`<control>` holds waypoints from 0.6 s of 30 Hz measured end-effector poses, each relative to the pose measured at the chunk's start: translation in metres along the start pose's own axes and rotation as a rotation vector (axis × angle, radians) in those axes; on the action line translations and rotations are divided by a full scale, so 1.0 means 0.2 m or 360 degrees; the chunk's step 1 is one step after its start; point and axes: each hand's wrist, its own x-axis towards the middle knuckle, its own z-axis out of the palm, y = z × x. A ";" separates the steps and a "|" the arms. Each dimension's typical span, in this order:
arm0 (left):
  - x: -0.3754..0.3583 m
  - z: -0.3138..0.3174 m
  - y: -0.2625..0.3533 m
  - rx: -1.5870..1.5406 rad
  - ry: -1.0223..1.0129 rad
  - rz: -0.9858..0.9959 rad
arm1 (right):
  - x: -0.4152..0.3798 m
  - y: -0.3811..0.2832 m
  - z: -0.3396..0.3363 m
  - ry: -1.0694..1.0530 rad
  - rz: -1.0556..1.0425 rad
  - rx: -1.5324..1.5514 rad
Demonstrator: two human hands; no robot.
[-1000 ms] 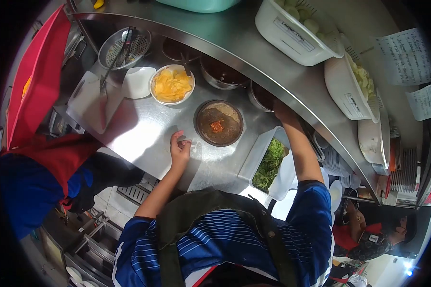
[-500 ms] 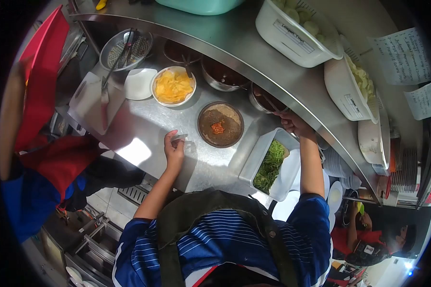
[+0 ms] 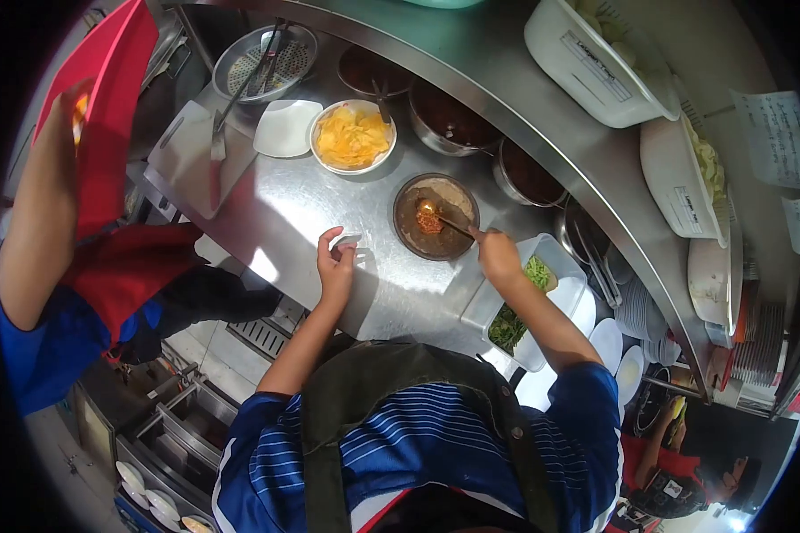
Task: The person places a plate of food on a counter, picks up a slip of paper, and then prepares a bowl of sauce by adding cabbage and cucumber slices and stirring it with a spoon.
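My right hand (image 3: 500,256) grips a spoon (image 3: 456,227) by its handle. The spoon's bowl rests on red chili paste (image 3: 430,224) inside a round brown stone mortar (image 3: 411,238) on the steel counter. Left of the mortar, my left hand (image 3: 335,271) hovers over the counter, its fingers curled around a small greyish piece that I cannot make out. Below my right forearm stands a white tub (image 3: 477,313) of chopped greens (image 3: 508,327), partly covered by that arm. A bowl of yellow chips or slices (image 3: 353,138) sits behind my left hand.
Pots of dark red sauce (image 3: 453,111) line the back under a steel shelf (image 3: 587,169). A white square plate (image 3: 288,128), a strainer (image 3: 267,62) and a cutting board with a knife (image 3: 180,147) stand at left. A co-worker's arm (image 3: 40,222) holds something red nearby.
My right hand has come from the sauce pot at the back right to the mortar, bringing a spoon onto the chili paste. My left hand stays near the same place; the view has shifted slightly.
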 end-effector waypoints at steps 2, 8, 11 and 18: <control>-0.01 -0.02 0.00 -0.0015 0.0060 0.0008 | -0.03 -0.02 -0.03 0.0214 -0.0014 0.0040; -0.02 -0.02 -0.02 -0.0085 0.0124 0.0044 | -0.03 0.04 0.01 0.0317 -0.0043 -0.0020; -0.02 0.00 -0.03 0.0015 0.0076 0.0045 | -0.03 0.06 -0.02 0.0115 -0.0046 -0.0038; -0.04 -0.01 -0.03 0.0166 -0.0027 0.0078 | -0.03 0.28 -0.30 0.0328 0.0356 0.0598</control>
